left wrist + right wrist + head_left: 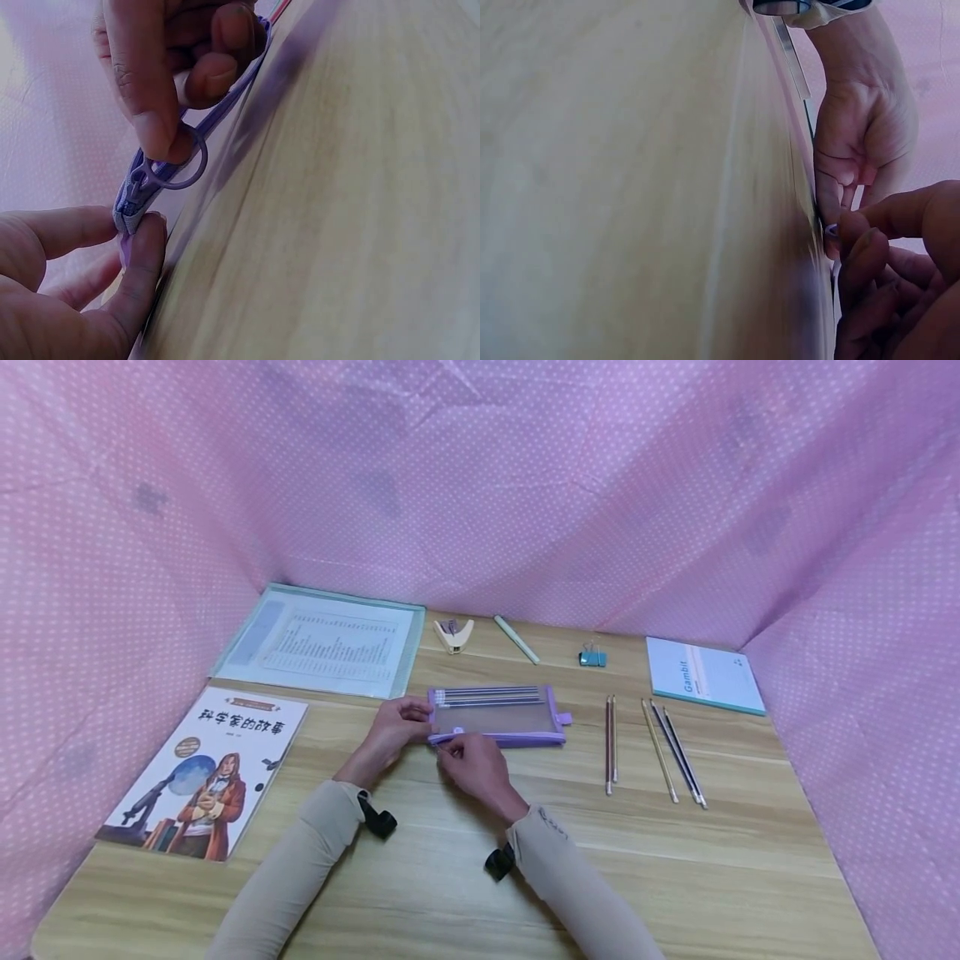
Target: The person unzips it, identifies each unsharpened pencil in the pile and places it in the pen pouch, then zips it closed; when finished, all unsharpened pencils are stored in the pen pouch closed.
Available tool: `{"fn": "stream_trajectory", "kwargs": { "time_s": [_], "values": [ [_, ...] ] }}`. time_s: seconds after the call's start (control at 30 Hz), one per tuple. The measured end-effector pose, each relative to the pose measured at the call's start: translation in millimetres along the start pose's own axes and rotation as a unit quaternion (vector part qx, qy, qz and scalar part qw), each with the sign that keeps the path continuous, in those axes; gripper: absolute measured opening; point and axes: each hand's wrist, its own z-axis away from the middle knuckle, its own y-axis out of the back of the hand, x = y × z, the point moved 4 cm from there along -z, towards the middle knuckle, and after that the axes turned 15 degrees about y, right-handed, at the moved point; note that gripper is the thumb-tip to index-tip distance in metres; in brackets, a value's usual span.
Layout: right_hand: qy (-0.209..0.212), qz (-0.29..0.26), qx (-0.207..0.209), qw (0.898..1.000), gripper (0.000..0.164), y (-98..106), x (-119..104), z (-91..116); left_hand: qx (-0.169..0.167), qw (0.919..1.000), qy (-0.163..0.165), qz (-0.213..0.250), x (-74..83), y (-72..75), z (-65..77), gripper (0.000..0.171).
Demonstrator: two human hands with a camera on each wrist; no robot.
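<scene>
A purple zippered mesh pencil case (pixel 502 719) lies flat on the table, several pencils (pixel 491 696) showing through its far side. My left hand (pixel 390 732) pinches the case's left end between thumb and fingers, beside the end of the zipper. At that same corner, my right hand (pixel 478 767) holds the round zipper pull (pixel 203 163) between thumb and forefinger, its other fingers curled in. The left wrist view shows the pull's ring sticking out beneath the right fingertips, with the slider close to the zipper's end.
Right of the case lie loose pencils (pixel 609 747) and several more (pixel 678 756). Behind are a staple remover (pixel 453 637), a green pen (pixel 517 639), a teal binder clip (pixel 592 658) and a blue notebook (pixel 701 672). A document folder (pixel 330 643) and a book (pixel 206 768) lie left.
</scene>
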Motion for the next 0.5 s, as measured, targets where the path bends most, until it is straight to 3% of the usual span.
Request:
{"fn": "stream_trajectory", "kwargs": {
  "time_s": [0.3,0.5],
  "values": [
    [0.013,-0.015,-0.001,1.000,0.015,1.1,-1.3,-0.4,-0.008,0.9999,-0.009,-0.008,0.1,-0.1,1.3,0.045],
    [0.023,0.011,0.000,1.000,0.016,4.4,-2.1,-0.2,-0.012,0.9997,-0.022,0.002,-0.1,-0.7,0.8,0.045]
  ]
}}
